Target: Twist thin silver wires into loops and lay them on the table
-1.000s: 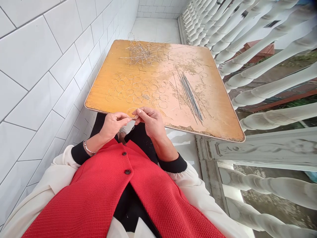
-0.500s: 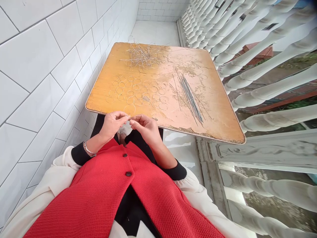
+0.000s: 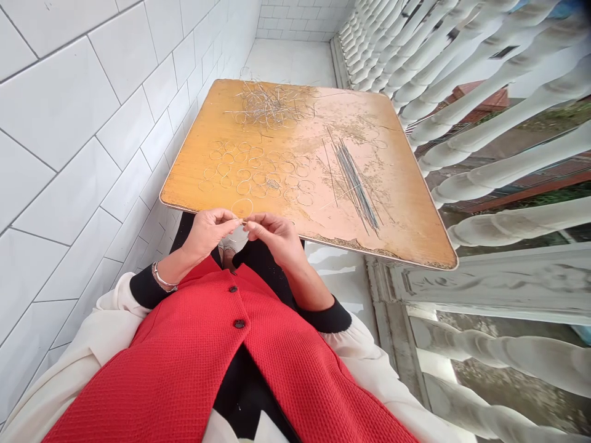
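My left hand point(image 3: 207, 234) and my right hand point(image 3: 272, 239) meet at the near edge of a worn wooden tabletop point(image 3: 392, 215), their fingertips pinched together on a thin wire ring point(image 3: 242, 208). The ring stands just above the fingertips and overlaps the table edge. Farther out lie several similar wire rings point(image 3: 253, 172) in loose rows. Beyond them is a tangled heap of wire point(image 3: 272, 104). To the right, a bundle of straight metal wires point(image 3: 355, 184) lies on the wood.
A white tiled wall point(image 3: 92, 154) runs along the left side of the table. A white balustrade point(image 3: 498, 123) stands on the right, with a tiled floor point(image 3: 290, 67) beyond the table. The table's near right edge has peeling veneer.
My right hand has turned and shifted slightly left, with its fingertips closer to my left hand's. The wire ring stays at the fingertips, and the table items have not moved.
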Action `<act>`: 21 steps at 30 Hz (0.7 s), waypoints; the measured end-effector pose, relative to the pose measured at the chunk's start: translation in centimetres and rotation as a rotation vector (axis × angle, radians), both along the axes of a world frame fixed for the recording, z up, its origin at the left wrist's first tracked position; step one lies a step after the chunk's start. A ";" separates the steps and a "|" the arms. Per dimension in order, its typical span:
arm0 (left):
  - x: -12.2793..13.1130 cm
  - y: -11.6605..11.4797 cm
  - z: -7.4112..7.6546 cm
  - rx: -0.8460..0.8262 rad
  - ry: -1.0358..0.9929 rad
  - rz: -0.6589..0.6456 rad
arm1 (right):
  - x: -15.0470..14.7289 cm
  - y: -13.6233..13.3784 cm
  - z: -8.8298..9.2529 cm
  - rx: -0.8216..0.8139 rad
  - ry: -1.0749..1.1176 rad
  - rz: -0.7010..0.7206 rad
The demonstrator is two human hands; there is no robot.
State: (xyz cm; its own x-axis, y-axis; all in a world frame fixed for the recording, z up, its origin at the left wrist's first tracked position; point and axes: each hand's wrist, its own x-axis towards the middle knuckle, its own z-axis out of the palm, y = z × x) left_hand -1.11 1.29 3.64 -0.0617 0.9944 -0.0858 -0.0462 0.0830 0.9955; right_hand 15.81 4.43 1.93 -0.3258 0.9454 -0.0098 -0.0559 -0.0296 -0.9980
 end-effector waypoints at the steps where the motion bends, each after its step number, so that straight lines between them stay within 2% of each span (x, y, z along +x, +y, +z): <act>1: 0.0 0.0 -0.1 0.002 0.019 -0.002 | 0.1 0.1 0.2 0.015 0.009 -0.032; 4: 0.0 0.0 -0.5 0.007 0.061 -0.017 | 0.0 0.7 1.0 0.072 0.008 -0.105; 8: 0.2 0.0 -0.6 0.012 0.085 -0.012 | -0.7 1.4 1.6 0.110 -0.022 -0.107; 15: 0.7 -0.1 -0.9 0.053 0.079 0.087 | -1.4 1.2 1.2 0.179 -0.072 -0.201; 21: 0.7 0.0 -1.2 0.078 0.094 0.122 | -1.5 0.5 1.0 0.200 -0.124 -0.240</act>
